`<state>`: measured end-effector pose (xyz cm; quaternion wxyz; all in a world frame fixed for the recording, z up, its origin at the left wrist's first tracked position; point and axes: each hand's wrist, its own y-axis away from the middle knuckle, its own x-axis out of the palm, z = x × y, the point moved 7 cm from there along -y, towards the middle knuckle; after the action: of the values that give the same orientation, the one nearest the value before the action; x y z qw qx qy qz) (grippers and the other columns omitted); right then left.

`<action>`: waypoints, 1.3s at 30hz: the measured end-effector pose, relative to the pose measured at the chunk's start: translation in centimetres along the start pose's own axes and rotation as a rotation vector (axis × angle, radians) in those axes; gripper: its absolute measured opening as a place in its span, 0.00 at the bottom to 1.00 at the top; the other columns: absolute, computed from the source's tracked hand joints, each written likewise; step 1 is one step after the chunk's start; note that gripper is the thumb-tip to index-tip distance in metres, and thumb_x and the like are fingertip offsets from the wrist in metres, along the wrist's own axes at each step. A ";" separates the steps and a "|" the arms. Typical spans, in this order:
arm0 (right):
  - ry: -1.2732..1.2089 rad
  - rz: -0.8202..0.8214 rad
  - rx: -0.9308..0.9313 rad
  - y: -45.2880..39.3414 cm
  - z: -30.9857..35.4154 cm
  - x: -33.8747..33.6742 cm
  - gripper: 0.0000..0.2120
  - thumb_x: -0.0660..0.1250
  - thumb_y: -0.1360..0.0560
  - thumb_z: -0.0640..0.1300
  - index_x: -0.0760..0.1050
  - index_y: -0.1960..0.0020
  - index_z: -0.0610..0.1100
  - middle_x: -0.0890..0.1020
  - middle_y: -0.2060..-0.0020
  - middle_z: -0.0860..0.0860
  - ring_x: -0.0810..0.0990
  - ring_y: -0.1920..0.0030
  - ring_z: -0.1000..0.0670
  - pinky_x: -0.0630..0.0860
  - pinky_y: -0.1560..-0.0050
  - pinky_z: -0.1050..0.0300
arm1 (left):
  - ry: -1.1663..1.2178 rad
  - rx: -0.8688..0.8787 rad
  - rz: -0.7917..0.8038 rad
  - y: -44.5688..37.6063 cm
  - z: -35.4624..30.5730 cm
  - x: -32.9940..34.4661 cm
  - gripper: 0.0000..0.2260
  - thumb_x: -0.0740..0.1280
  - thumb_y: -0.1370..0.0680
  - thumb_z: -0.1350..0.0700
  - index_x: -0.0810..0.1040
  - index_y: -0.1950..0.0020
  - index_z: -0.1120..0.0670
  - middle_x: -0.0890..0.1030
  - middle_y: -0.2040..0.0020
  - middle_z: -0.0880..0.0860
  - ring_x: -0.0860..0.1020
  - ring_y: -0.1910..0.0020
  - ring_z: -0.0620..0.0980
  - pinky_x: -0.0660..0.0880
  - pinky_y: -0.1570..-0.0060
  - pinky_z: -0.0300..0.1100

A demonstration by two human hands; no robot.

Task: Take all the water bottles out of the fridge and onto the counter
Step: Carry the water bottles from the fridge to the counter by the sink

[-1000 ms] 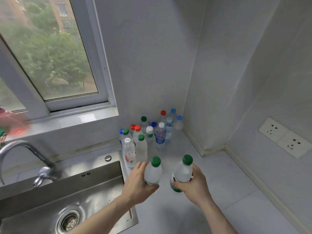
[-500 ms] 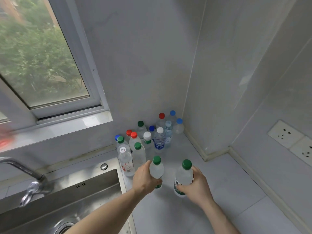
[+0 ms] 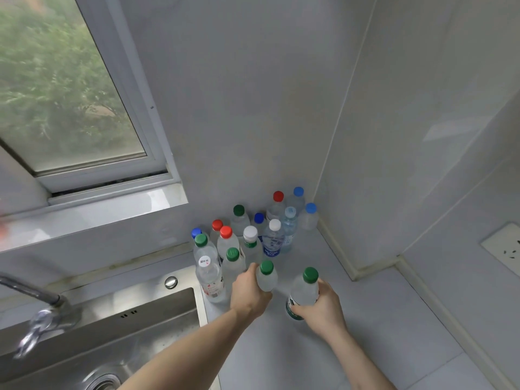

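**Kid:** What is the left hand doing?

**Helper:** Its fingers are curled round a small green-capped bottle, up near the shoulder. The bottle stands straight, just near of the bunch of bottles in the far corner.

**Kid:** And the right hand?

**Helper:** It wraps round the middle of a bigger green-capped bottle, just to the right. That one is upright too. I can't tell if its bottom is touching the counter yet.

**Kid:** Are they heavy?

**Helper:** I think each is a bit heavy, because they look full of water. The plastic is thin, so it would squash if you squeezed hard. Coming from a fridge, they may be wet and slippery.

**Kid:** So where do you hold them?

**Helper:** Round the fat middle, like the right hand does, not by the cap.

**Kid:** What's on the left?

**Helper:** A metal sink with a tap. Bottles stand close to its edge.
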<state>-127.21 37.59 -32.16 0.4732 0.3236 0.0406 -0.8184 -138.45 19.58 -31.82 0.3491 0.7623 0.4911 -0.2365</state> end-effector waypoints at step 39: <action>-0.054 -0.113 -0.068 -7.1 0.5 5.5 0.18 0.80 0.37 0.40 0.78 0.53 0.55 0.85 0.55 0.52 0.83 0.53 0.45 0.80 0.54 0.52 | -0.338 0.402 -0.142 -1.8 -6.6 -6.0 0.09 0.66 0.21 0.61 0.80 0.42 0.55 0.80 0.42 0.52 0.81 0.51 0.60 0.79 0.52 0.55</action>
<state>-135.02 37.19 -36.60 0.4378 0.2823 0.0741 -0.8503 -142.43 21.68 -23.89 0.2504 0.7296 0.4211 -0.4771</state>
